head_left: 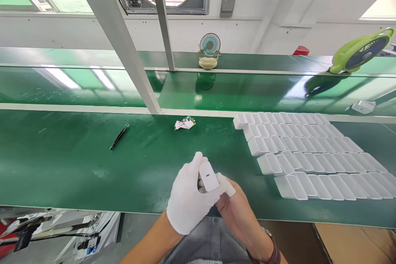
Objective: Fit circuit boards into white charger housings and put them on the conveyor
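My left hand (187, 200), in a white glove, is closed around a small white charger block (208, 176) with a dark oval port on its face. The block is held upright above the near edge of the green bench (77, 165). My right hand (236, 208) is bare except for white finger cots. Its fingers press against the block's right side from below. Both hands hold the same block.
Several rows of identical white charger blocks (309, 152) lie on the bench at the right. Black tweezers (119, 136) lie at the left, and a small crumpled scrap (185, 123) lies at the middle back. Behind the conveyor belt stand a small teal fan (209, 50) and a green fan (360, 51).
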